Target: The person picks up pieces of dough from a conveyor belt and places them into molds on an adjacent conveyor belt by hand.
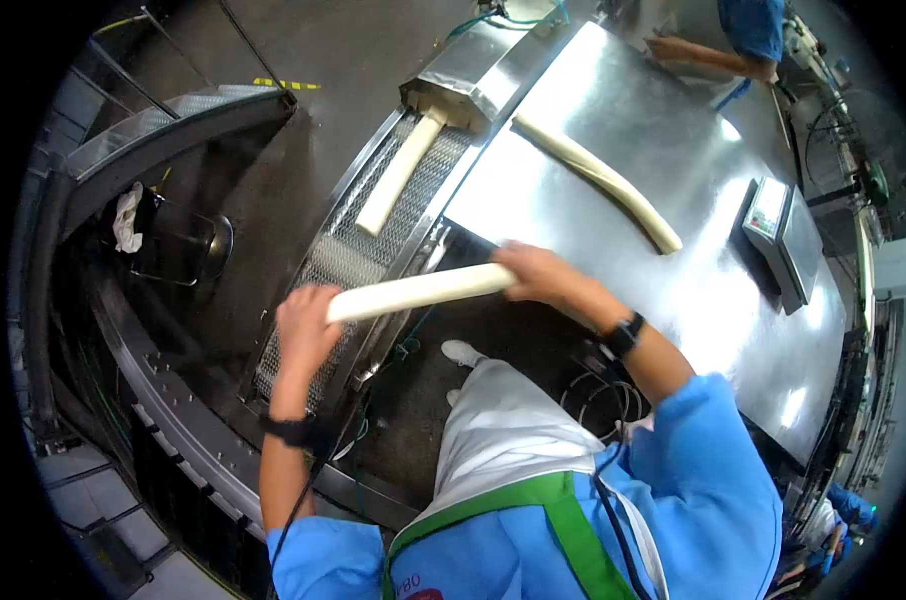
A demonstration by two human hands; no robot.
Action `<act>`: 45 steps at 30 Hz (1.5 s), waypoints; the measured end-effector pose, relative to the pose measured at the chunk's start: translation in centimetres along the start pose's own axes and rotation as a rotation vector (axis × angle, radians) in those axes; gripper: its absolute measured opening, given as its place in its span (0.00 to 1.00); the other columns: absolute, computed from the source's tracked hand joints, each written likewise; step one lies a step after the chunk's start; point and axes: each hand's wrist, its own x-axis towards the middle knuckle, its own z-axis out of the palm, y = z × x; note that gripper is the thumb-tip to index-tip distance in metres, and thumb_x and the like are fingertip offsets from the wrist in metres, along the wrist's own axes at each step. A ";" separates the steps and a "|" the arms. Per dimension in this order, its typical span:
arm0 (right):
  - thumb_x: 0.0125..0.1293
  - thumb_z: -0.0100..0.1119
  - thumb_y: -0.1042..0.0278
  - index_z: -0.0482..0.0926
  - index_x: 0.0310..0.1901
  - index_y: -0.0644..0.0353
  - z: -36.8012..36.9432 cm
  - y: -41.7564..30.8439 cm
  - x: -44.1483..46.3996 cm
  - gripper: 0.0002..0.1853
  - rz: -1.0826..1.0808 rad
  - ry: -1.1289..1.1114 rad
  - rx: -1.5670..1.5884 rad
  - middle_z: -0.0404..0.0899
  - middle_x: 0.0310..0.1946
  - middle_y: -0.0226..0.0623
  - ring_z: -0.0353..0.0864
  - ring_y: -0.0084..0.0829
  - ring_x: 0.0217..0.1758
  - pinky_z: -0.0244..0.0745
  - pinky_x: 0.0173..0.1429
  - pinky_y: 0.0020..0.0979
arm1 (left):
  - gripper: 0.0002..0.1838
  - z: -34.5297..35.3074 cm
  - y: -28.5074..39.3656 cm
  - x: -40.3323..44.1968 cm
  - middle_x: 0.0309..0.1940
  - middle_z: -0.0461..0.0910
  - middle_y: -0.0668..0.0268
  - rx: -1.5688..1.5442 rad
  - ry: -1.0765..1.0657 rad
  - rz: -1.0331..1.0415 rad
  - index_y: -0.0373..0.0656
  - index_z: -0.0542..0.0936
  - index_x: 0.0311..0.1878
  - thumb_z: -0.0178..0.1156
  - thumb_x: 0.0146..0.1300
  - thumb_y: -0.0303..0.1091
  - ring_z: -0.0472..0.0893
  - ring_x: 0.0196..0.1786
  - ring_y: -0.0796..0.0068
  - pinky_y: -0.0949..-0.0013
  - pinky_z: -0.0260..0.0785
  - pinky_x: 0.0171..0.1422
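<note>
Between my hands hangs a long pale cream roll that looks like dough, held over the side of the mesh conveyor. My left hand is closed around its left end, above the belt. At the other end, near the corner of the steel table, my right hand grips it. A similar roll lies on the mesh belt, its far end under a metal hood. Another roll, longer and slightly curved, rests on the steel table.
A digital scale stands on the table's right side. Across the table, another person's arm reaches in. To the left are a curved metal frame and steps with railings. A coiled cable lies beneath the table edge.
</note>
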 end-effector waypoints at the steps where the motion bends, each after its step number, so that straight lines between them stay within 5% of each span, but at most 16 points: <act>1: 0.42 0.56 0.70 0.69 0.40 0.61 -0.4 1.6 -2.8 0.19 0.120 0.074 0.032 0.66 0.36 0.41 0.68 0.39 0.40 0.66 0.43 0.35 | 0.17 0.6 1.9 2.1 0.36 0.71 0.64 -0.037 0.026 0.105 0.48 0.74 0.39 0.58 0.40 0.29 0.69 0.44 0.64 0.61 0.58 0.48; 7: 0.43 0.56 0.72 0.69 0.43 0.61 -1.4 10.5 -14.1 0.20 0.596 0.399 0.309 0.67 0.43 0.44 0.67 0.40 0.47 0.64 0.50 0.35 | 0.18 7.7 12.8 14.5 0.39 0.72 0.66 -0.015 0.146 0.462 0.49 0.74 0.42 0.58 0.42 0.30 0.69 0.47 0.67 0.61 0.56 0.53; 10: 0.44 0.57 0.73 0.68 0.45 0.59 -1.4 13.0 -15.0 0.22 0.564 0.525 -0.149 0.67 0.43 0.43 0.66 0.43 0.47 0.63 0.51 0.37 | 0.22 10.8 13.9 18.1 0.47 0.69 0.63 0.019 0.403 0.263 0.49 0.72 0.46 0.59 0.42 0.31 0.66 0.53 0.64 0.59 0.53 0.57; 16: 0.41 0.63 0.68 0.68 0.46 0.58 0.4 16.1 -12.4 0.26 0.367 0.590 -0.381 0.67 0.42 0.38 0.65 0.39 0.45 0.63 0.47 0.36 | 0.37 10.9 2.5 14.9 0.56 0.59 0.52 0.122 0.147 -0.497 0.50 0.58 0.59 0.60 0.43 0.34 0.60 0.57 0.51 0.55 0.56 0.56; 23: 0.44 0.60 0.67 0.67 0.49 0.56 -1.7 16.1 -9.3 0.26 0.428 0.664 -0.350 0.66 0.41 0.37 0.66 0.38 0.43 0.64 0.42 0.37 | 0.34 9.3 -1.0 11.7 0.45 0.68 0.51 0.071 -0.038 -0.430 0.48 0.58 0.58 0.57 0.44 0.30 0.70 0.44 0.51 0.58 0.64 0.47; 26: 0.46 0.58 0.68 0.65 0.51 0.57 -2.1 15.9 -8.9 0.26 0.438 0.653 -0.308 0.65 0.42 0.39 0.65 0.39 0.42 0.63 0.44 0.37 | 0.29 9.8 -2.5 10.9 0.40 0.70 0.55 -0.376 -0.073 -0.314 0.45 0.61 0.55 0.55 0.45 0.29 0.73 0.40 0.58 0.61 0.66 0.45; 28: 0.47 0.57 0.68 0.64 0.52 0.56 -2.1 15.6 -8.9 0.27 0.449 0.626 -0.340 0.65 0.43 0.39 0.65 0.41 0.43 0.63 0.45 0.37 | 0.23 5.7 3.3 11.1 0.39 0.70 0.59 -1.260 -0.261 -0.782 0.41 0.64 0.51 0.53 0.48 0.30 0.72 0.39 0.66 0.66 0.66 0.45; 32: 0.50 0.55 0.65 0.67 0.49 0.56 -2.4 13.9 -9.0 0.22 0.389 0.758 -0.467 0.65 0.44 0.39 0.65 0.39 0.46 0.61 0.46 0.40 | 0.20 5.9 13.4 12.2 0.39 0.67 0.63 -1.629 -0.334 -0.483 0.37 0.61 0.49 0.51 0.52 0.29 0.69 0.41 0.73 0.69 0.64 0.47; 34: 0.51 0.55 0.62 0.68 0.48 0.57 -2.7 13.1 -9.1 0.21 0.303 0.722 -0.161 0.66 0.45 0.42 0.64 0.40 0.47 0.60 0.48 0.40 | 0.24 7.7 18.9 13.3 0.42 0.66 0.62 -1.558 -0.401 -0.353 0.36 0.58 0.53 0.51 0.52 0.29 0.67 0.45 0.72 0.69 0.61 0.51; 37: 0.51 0.56 0.57 0.66 0.47 0.62 -2.9 12.0 -10.0 0.24 0.213 0.616 0.017 0.67 0.43 0.45 0.64 0.43 0.48 0.60 0.50 0.39 | 0.31 12.9 24.2 15.5 0.51 0.63 0.57 -1.534 -0.625 -0.094 0.37 0.56 0.58 0.54 0.55 0.43 0.63 0.54 0.68 0.67 0.55 0.57; 38: 0.50 0.57 0.56 0.65 0.48 0.64 -2.8 11.4 -10.1 0.26 0.200 0.533 0.036 0.67 0.43 0.46 0.64 0.45 0.48 0.60 0.50 0.39 | 0.31 15.4 24.8 16.2 0.53 0.62 0.54 -1.075 -0.386 -0.208 0.42 0.59 0.57 0.55 0.53 0.46 0.62 0.56 0.62 0.65 0.54 0.58; 41: 0.47 0.59 0.60 0.61 0.52 0.64 0.2 12.4 -12.1 0.31 0.359 0.498 -0.271 0.66 0.45 0.45 0.64 0.43 0.50 0.60 0.50 0.41 | 0.27 16.2 24.5 16.6 0.53 0.60 0.54 -0.966 -0.233 -0.393 0.41 0.64 0.54 0.54 0.53 0.44 0.60 0.58 0.60 0.66 0.51 0.61; 45: 0.43 0.57 0.71 0.63 0.53 0.55 1.1 14.3 -13.8 0.30 0.436 0.505 -0.540 0.67 0.47 0.42 0.64 0.41 0.52 0.58 0.52 0.43 | 0.26 18.3 23.3 16.9 0.53 0.61 0.55 -0.975 -0.002 -0.310 0.43 0.63 0.55 0.54 0.52 0.39 0.59 0.58 0.60 0.65 0.51 0.61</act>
